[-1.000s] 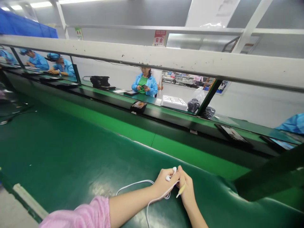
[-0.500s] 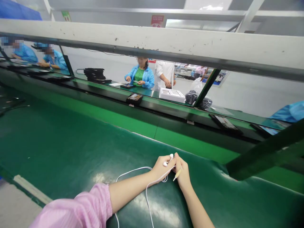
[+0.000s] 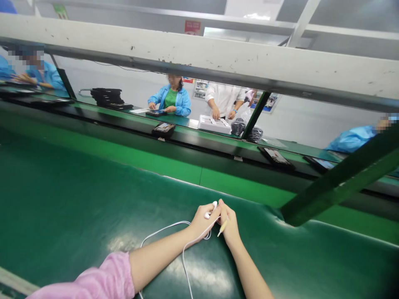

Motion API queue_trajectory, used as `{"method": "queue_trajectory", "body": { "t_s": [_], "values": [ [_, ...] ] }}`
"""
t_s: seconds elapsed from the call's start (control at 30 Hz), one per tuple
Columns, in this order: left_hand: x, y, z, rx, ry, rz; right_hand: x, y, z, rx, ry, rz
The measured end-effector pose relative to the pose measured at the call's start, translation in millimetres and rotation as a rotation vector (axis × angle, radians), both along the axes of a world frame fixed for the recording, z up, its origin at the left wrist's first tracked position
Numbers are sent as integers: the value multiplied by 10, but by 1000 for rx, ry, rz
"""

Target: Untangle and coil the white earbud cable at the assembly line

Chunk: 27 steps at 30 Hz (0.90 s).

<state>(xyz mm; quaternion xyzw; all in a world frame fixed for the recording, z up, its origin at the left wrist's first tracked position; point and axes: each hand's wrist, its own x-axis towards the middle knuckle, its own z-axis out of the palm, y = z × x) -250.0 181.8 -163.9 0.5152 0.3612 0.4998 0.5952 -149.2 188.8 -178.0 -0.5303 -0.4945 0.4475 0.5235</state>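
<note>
Gathering the white earphones is the work in hand: the left hand is curled shut around the two earbuds, which poke out at its fingertips, while the right hand presses close against it, fingers closed on the cable's plug end, a yellowish tip jutting out. Both hands rest together on the green surface, and the white cable trails back in a loose loop along the left forearm toward the pink sleeve. By my reading the cord is at the start of being wound up — the slack behind the wrist looks like what the next move has to draw in, without snagging it under the forearm. Beyond the hands runs a conveyor line carrying dark tablets, a stack of black trays and a white tray; co-workers in blue coats work across it. A white beam and a green strut cross the view — neither blocks the hands.
</note>
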Motion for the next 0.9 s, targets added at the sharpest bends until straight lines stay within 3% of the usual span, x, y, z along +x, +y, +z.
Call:
{"method": "queue_trajectory", "body": {
  "t_s": [0.63, 0.9],
  "values": [
    [14, 20, -76, 3, 33, 3, 51, 7, -58, -33, 31, 31],
    [17, 24, -75, 12, 22, -7, 0, -33, 77, -41, -1, -17]
  ]
}}
